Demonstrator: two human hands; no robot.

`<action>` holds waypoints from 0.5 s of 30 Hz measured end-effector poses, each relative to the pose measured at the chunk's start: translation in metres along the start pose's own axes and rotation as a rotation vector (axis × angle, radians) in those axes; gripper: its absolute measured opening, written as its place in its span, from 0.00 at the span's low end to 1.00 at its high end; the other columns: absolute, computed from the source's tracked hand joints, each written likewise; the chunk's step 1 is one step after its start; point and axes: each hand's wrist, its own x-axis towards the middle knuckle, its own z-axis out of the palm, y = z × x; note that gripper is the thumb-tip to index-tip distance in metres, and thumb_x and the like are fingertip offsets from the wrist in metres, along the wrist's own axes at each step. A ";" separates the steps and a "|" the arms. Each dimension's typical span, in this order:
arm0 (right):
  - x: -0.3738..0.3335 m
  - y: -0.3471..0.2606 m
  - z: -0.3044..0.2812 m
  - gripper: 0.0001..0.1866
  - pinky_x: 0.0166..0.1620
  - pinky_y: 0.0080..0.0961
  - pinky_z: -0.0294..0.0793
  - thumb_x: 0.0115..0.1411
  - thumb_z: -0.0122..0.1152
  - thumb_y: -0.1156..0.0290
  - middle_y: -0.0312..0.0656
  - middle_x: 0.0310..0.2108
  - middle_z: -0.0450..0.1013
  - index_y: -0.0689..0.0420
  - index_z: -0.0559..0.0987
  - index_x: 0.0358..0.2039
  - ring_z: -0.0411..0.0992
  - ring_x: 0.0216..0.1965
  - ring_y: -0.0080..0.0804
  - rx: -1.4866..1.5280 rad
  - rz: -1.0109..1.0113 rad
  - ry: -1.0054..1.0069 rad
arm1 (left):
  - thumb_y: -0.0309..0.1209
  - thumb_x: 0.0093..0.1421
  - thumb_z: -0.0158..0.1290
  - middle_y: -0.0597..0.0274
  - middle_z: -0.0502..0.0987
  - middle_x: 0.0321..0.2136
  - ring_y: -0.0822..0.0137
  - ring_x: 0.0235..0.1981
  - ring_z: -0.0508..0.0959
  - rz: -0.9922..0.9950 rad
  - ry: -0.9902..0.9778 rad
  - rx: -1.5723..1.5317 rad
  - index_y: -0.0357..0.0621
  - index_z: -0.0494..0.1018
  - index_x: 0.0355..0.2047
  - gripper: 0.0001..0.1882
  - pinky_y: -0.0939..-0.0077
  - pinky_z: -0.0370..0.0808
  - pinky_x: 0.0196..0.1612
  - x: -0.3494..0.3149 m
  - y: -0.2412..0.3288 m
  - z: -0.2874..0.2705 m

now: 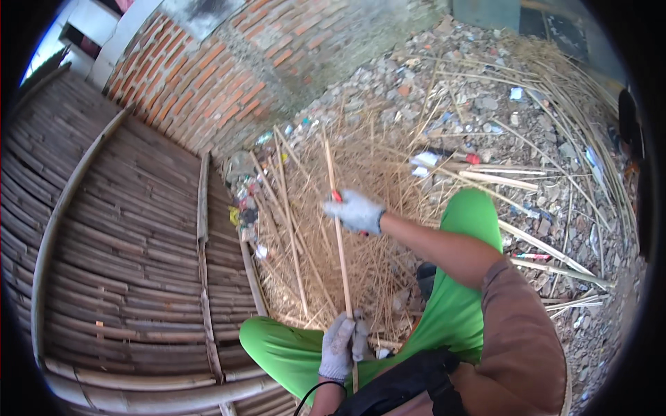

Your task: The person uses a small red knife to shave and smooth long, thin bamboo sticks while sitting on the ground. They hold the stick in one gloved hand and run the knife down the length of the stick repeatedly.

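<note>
A long, pale bamboo strip (340,253) stands nearly upright in front of me, tilted slightly away to the left. Low down, near my lap, my gloved left hand (338,344) is closed around it. Farther up the strip, my right hand (356,211), in a grey-white glove, is closed against it. A bit of red (336,195) shows at the right fingertips and another speck of red below the fist. It looks like a red thing held in that hand, but the glove hides its kind. Bamboo shavings (388,277) lie heaped around and beneath the strip.
On the left is a slatted bamboo panel (139,277) with thick poles. A brick wall (187,90) rises behind. Rubble and litter (485,104) cover the ground at the right, with split bamboo lengths (548,246) across it. More strips (284,201) lie left of the held one. My green-trousered legs are bent.
</note>
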 end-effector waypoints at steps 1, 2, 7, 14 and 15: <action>-0.007 0.001 -0.004 0.18 0.31 0.36 0.74 0.74 0.64 0.52 0.36 0.24 0.70 0.55 0.74 0.41 0.70 0.25 0.31 -0.093 -0.023 0.060 | 0.42 0.79 0.54 0.60 0.79 0.32 0.75 0.15 0.68 -0.045 0.005 -0.050 0.34 0.71 0.64 0.24 0.79 0.64 0.18 0.006 0.000 0.005; -0.012 -0.002 -0.010 0.19 0.31 0.38 0.75 0.74 0.64 0.51 0.38 0.24 0.71 0.55 0.76 0.40 0.70 0.24 0.33 -0.186 -0.043 0.119 | 0.42 0.79 0.54 0.61 0.78 0.30 0.76 0.15 0.67 -0.050 -0.028 -0.082 0.35 0.71 0.63 0.24 0.79 0.63 0.17 0.018 0.001 0.009; 0.016 0.023 -0.050 0.26 0.35 0.43 0.76 0.72 0.63 0.47 0.49 0.26 0.76 0.61 0.78 0.34 0.74 0.27 0.37 -0.366 -0.202 0.206 | 0.42 0.79 0.54 0.65 0.72 0.27 0.78 0.15 0.62 -0.121 -0.070 -0.114 0.35 0.72 0.60 0.22 0.80 0.59 0.17 0.046 0.006 0.026; 0.006 -0.001 -0.078 0.25 0.36 0.36 0.78 0.75 0.62 0.47 0.40 0.30 0.72 0.60 0.73 0.42 0.72 0.31 0.30 -0.276 -0.112 0.253 | 0.43 0.79 0.54 0.61 0.78 0.30 0.76 0.15 0.66 -0.147 -0.135 -0.077 0.33 0.72 0.58 0.23 0.78 0.64 0.18 0.057 0.010 0.022; 0.005 -0.005 -0.084 0.25 0.36 0.35 0.77 0.75 0.62 0.47 0.40 0.31 0.72 0.60 0.73 0.42 0.72 0.32 0.29 -0.220 -0.117 0.282 | 0.43 0.78 0.54 0.60 0.78 0.31 0.75 0.15 0.67 -0.157 -0.151 -0.068 0.33 0.73 0.58 0.23 0.78 0.64 0.18 0.057 0.011 0.023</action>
